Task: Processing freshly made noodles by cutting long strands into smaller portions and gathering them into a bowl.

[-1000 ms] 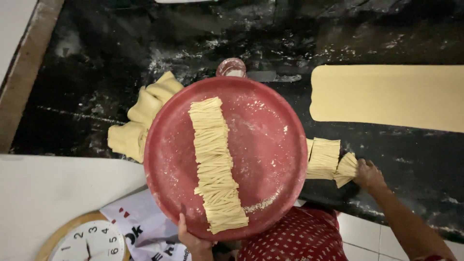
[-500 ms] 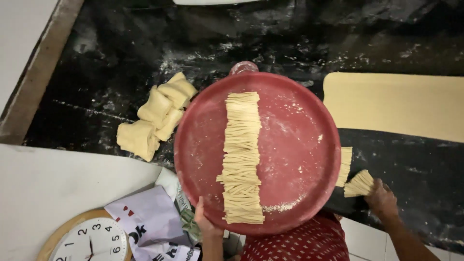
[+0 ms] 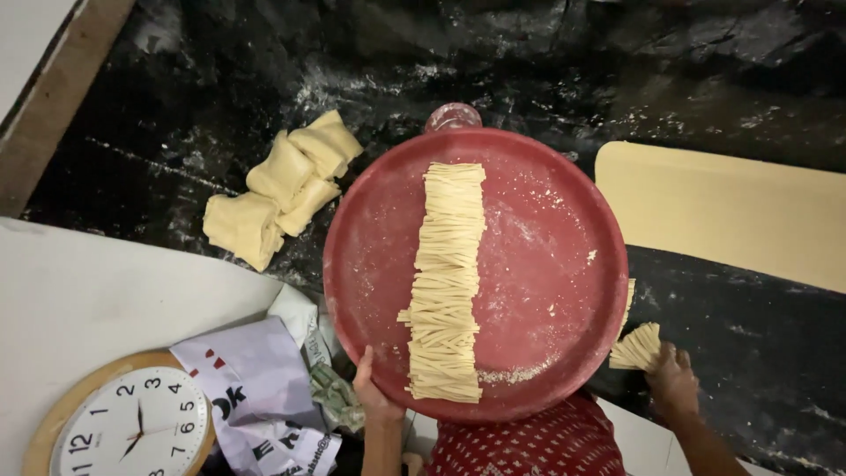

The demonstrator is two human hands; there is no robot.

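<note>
Over the black, flour-dusted worktop (image 3: 176, 115) I hold the round red tray (image 3: 546, 264), and I place everything else from it. To the tray's right lies the flat dough sheet (image 3: 731, 211), wide and pale, its long axis running left to right. To the tray's left sit the folded dough pieces (image 3: 282, 185), bunched together. On the tray itself a row of cut noodles (image 3: 445, 282) runs straight from far rim to near rim. My left hand (image 3: 374, 401) grips the near rim, thumb on top. My right hand (image 3: 674, 383), just off the tray's lower right edge, pinches a small fanned noodle bundle (image 3: 636, 346), its strands pointing toward the tray, so this hand is the nearer one.
</note>
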